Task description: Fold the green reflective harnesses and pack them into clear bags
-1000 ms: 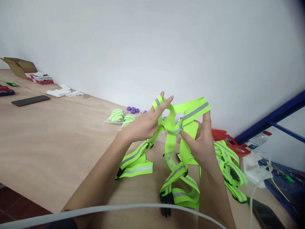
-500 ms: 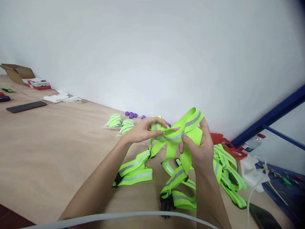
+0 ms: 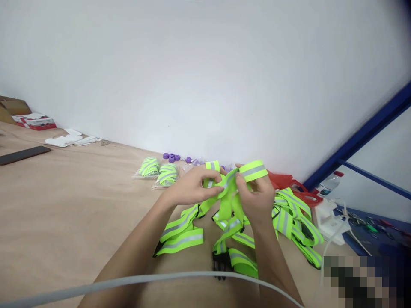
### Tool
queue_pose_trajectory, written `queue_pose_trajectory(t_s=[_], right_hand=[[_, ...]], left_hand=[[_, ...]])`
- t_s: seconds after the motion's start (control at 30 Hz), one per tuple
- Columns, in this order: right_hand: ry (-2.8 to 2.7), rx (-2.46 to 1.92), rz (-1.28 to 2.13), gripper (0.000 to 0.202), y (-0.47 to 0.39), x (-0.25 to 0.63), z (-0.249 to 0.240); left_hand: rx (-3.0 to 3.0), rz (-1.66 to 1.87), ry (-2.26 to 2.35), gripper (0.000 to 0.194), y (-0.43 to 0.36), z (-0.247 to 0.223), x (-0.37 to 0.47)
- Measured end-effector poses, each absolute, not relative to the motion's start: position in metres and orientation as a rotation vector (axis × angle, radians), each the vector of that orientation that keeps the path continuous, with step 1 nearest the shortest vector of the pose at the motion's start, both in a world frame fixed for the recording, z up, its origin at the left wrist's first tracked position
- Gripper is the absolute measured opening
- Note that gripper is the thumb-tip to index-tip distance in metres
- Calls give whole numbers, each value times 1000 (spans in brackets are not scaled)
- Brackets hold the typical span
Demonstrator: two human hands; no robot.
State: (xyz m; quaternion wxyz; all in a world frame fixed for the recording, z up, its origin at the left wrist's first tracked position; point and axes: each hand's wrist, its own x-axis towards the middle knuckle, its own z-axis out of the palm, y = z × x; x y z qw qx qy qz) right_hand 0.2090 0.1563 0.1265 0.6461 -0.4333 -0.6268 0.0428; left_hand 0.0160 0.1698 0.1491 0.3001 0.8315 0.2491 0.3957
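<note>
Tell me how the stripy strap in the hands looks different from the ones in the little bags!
The held strap is spread out and twisted; the bagged straps are bundled up. The held strap is uncovered, but the bagged straps are inside clear bags. Both are bright yellow-green with silvery stripes.

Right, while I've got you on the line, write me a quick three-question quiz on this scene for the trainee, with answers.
1. Which item do the left hand and the right hand both hold?
A) a red bag
B) a yellow-green strap with a grey stripe
C) a purple ring

2. True or false: the black buckle lies nearer the person's body than either hand does.

3. Fill in the number: beyond the left forearm lie ____ clear bags with coiled straps inside.

Key: 1 B; 2 true; 3 two.
</note>
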Motion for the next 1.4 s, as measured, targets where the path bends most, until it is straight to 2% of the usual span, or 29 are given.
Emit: queue_pose_trajectory(t_s=[0.13,0.37,0.57,0.7,1.03,1.23,1.33,1.4], right_hand=[[-1405,-951,163,20,156,217,130],[-1284,-882,717,33,149,219,139],[-1136,-785,944,34,150,219,142],[-1046,-689,1061,36,149,225,147],[-1056,-642,1047,43,134,223,159],[-968,-512,1147,41,134,222,163],[-944,-521,1144,39,135,221,162],[-947,-537,1120,34,136,221,161]], left_hand=[[2138,1096,727,19,174,147,6],[2007,1208,769,20,182,141,-3],[1904,1114,745,26,181,146,-3],[1771,1020,646,22,187,141,-5],[1366,737,654,58,194,121,7],[1581,389,669,59,201,113,5],[1740,238,482,49,201,111,6],[1791,270,407,42,200,110,9]])
